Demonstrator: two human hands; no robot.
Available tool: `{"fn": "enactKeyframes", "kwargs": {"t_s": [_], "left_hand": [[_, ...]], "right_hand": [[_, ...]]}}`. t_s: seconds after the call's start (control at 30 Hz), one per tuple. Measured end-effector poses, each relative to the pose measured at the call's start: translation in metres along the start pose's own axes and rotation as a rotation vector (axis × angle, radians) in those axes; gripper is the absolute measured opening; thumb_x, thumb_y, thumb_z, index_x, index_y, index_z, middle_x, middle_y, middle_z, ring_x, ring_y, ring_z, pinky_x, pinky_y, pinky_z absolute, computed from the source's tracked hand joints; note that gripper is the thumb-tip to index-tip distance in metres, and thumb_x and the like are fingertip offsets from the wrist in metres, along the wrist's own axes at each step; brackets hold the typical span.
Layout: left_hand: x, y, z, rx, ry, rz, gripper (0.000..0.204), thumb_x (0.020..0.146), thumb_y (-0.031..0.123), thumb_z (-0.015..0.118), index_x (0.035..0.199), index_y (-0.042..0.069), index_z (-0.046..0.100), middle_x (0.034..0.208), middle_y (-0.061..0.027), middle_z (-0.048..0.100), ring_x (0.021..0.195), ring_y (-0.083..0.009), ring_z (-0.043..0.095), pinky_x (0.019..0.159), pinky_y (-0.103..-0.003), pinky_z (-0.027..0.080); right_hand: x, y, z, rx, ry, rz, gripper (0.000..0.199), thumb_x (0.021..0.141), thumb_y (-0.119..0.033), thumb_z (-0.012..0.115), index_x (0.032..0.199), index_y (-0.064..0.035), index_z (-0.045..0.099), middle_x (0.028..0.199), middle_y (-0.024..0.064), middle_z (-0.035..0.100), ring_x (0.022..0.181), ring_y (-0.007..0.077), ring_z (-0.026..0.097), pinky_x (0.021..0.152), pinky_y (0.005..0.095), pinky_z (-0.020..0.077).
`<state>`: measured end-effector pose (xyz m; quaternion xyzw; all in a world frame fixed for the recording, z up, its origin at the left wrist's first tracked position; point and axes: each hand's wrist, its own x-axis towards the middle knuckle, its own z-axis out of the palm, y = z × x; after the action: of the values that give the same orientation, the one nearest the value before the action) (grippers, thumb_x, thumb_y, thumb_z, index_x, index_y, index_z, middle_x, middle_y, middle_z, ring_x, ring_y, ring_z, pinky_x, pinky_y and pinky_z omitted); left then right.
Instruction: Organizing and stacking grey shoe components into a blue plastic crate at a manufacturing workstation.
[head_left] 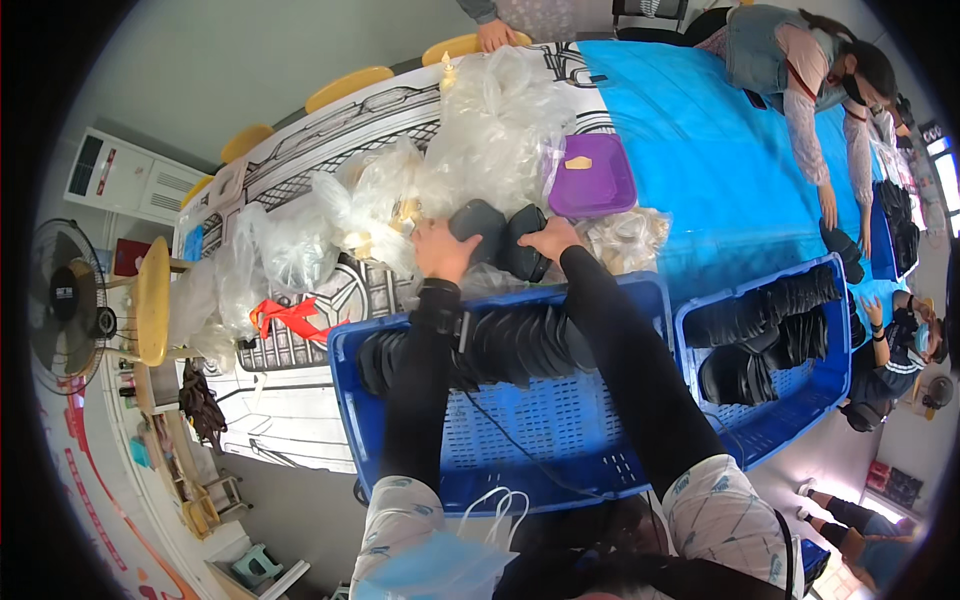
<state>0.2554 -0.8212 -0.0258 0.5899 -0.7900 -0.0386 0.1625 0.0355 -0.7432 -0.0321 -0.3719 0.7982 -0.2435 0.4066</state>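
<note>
Both my arms, in black sleeves, reach over a blue plastic basket (340, 400) to the table behind it. My left hand (445, 250) is closed on a rounded black pad (480, 230), thumb across its face. Right beside it, my right hand (552, 240) grips another black pad (526, 255), seen more from its edge. What exactly the pads are cannot be made out. Inside the basket, a row of similar black pads (510, 345) stands packed along the far side. Clear plastic bags (490, 140) and a purple tray (612, 205) lie just beyond my hands.
A second blue basket (765, 440) with black pads adjoins on the right. Over the blue table cover (670, 130), a co-worker (790, 70) leans toward more black pads. A red ribbon (290, 318) lies at left. Yellow stools (350, 85) line the far edge; a fan (65, 295) stands left.
</note>
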Motion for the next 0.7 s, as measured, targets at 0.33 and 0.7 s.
{"fn": "enactKeyframes", "kwargs": {"t_s": [0.33, 0.7], "left_hand": [[-0.001, -0.006, -0.003, -0.472, -0.316, 0.186, 0.079, 0.074, 0.035, 0.091, 0.138, 0.001, 0.058, 0.121, -0.0248, 0.067, 0.112, -0.0425, 0.066, 0.097, -0.047, 0.054], [-0.036, -0.106, -0.106, -1.112, -0.195, -0.079, 0.051, 0.085, 0.008, 0.08, 0.133, -0.001, 0.067, 0.109, -0.0181, 0.074, 0.103, -0.024, 0.072, 0.089, -0.035, 0.055]], "right_hand": [[-0.066, 0.008, -0.069, 0.133, 0.302, -0.118, 0.071, 0.072, -0.04, 0.085, 0.115, 0.0108, 0.061, 0.112, 0.0312, 0.071, 0.109, 0.0446, 0.069, 0.095, 0.0465, 0.0551], [-0.337, 0.021, -0.269, 1.022, 0.302, -0.447, 0.042, 0.094, -0.009, 0.069, 0.133, 0.0052, 0.062, 0.121, 0.0109, 0.071, 0.108, 0.0193, 0.069, 0.096, 0.0322, 0.0523]]}}
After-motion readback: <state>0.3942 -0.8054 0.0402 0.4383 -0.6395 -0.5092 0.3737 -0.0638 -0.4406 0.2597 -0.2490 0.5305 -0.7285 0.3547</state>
